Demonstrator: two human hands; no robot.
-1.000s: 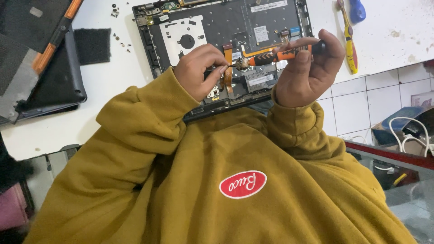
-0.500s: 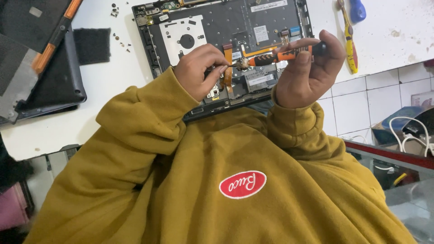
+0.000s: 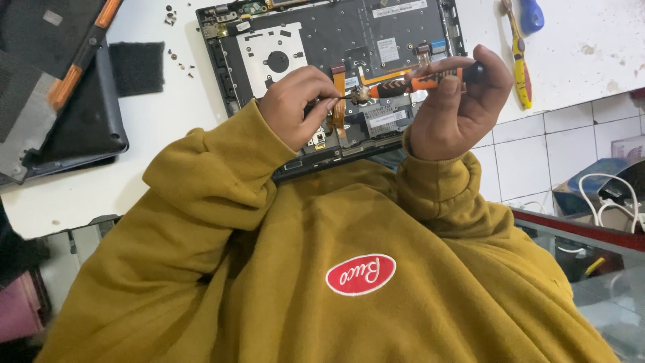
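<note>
Your right hand [image 3: 460, 101] is closed around an orange and black screwdriver [image 3: 420, 81], held sideways above the open laptop base [image 3: 336, 40], and your left hand [image 3: 295, 107] pinches something tiny at its tip (too small to tell what). That tiny bit could slip from your fingers, I think, and fall into the dark insides of the laptop base, where the orange flat cable [image 3: 338, 101] and small parts would hide it. The screwdriver looks thin, with a shiny metal end, and the laptop base lies flat on the white surface [image 3: 584, 47], near loose screws [image 3: 176, 54].
</note>
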